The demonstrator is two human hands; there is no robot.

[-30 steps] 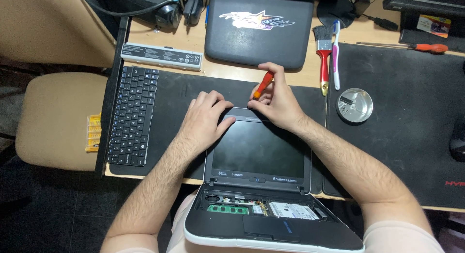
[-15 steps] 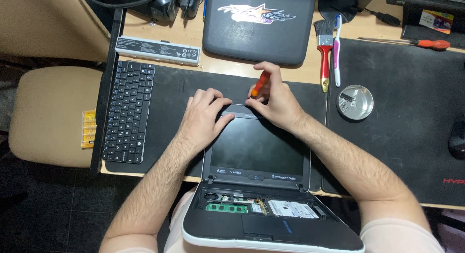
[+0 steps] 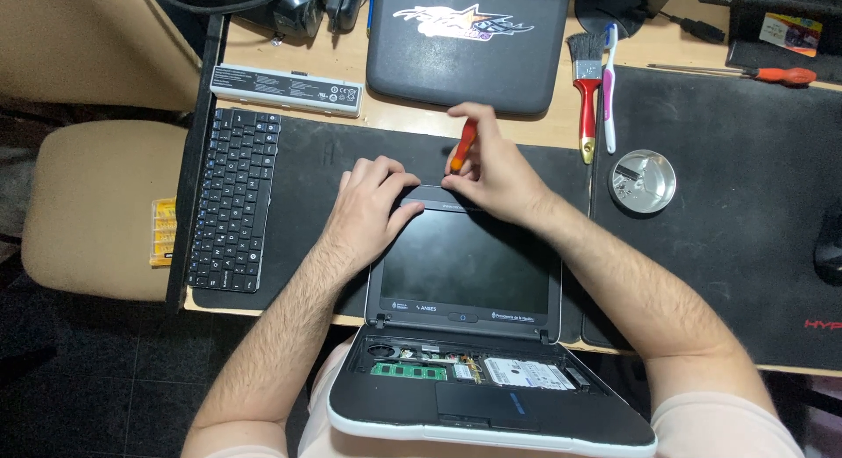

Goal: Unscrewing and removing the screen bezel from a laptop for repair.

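Gripping one orange-handled screwdriver (image 3: 462, 146), the right hand (image 3: 495, 173) is closing its fingers around it at the far edge of the opened laptop's screen (image 3: 465, 261), while the left hand (image 3: 373, 203) is pressing there, fingers curled. Two laptops, one detached keyboard (image 3: 231, 197), one white battery (image 3: 288, 89) bearing a long label, one brush (image 3: 586, 85) and one toothbrush (image 3: 610, 85) are lying on the bench (image 3: 395, 120).

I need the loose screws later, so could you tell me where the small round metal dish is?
The metal dish sits on the black mat right of the right hand, beside the red brush.
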